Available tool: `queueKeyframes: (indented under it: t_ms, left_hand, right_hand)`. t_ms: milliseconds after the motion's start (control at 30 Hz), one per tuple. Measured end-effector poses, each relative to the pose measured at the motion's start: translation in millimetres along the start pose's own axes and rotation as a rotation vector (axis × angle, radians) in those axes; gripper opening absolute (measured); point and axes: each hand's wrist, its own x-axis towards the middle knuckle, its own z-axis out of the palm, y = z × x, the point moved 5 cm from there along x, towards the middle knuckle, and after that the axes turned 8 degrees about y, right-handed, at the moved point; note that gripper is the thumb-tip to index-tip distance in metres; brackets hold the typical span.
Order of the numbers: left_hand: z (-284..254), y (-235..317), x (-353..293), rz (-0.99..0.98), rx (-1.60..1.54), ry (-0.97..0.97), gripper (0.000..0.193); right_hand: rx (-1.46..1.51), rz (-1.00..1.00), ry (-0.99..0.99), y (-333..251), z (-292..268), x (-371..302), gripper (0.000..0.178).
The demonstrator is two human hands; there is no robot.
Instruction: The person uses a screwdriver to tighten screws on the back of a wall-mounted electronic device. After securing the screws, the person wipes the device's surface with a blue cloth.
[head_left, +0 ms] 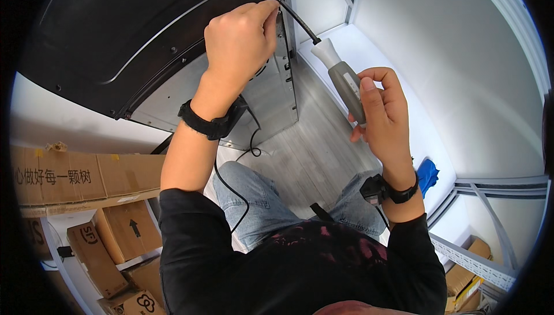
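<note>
A screwdriver with a grey, white-collared handle (pixel 346 87) and a long dark shaft slants up to the corner of a black panel (pixel 138 21). My right hand (pixel 384 116) is closed around the handle. At the shaft's far end my left hand (pixel 239 35) pinches close to the tip, its fingertips against the shaft. Whether a screw sits between those fingers is hidden. The panel tops a metal cabinet (pixel 196 93) with several small screws or holes along its edge. Both of my wrists wear black strapped devices.
Cardboard boxes (pixel 127 231) fill a shelf at the lower left, under a long carton (pixel 75 179). A black cable (pixel 231 188) hangs between the cabinet and my knees. On the right stand white shelving panels (pixel 427 44) and a blue crumpled item (pixel 427 176).
</note>
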Motion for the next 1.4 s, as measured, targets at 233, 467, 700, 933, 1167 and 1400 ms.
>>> queueKeyframes:
  t_ms: [233, 467, 700, 933, 1167, 1400]
  left_hand:
    - [1, -6, 2, -0.016, -0.072, 0.055, 0.005]
    - [-2, -8, 9, -0.09, -0.105, -0.022, 0.006]
    - [-2, -11, 11, -0.181, -0.136, -0.069, 0.005]
    - [-1, -10, 10, -0.166, -0.087, -0.052, 0.011]
    - [-1, -7, 12, -0.12, -0.058, 0.012, 0.012]
    - [1, -8, 15, -0.169, -0.01, -0.007, 0.011]
  right_hand:
    - [0.116, 0.123, 0.001, 3, 1, 4, 0.028]
    - [0.074, 0.156, -0.189, -2, -1, 3, 0.036]
    - [-0.28, -0.477, 0.209, -16, -1, -7, 0.051]
    - [-0.065, -0.153, 0.035, -9, 0, 0, 0.047]
    - [-0.197, -0.158, -0.072, -9, 6, -3, 0.045]
    - [0.163, 0.19, -0.177, -12, 12, -5, 0.046]
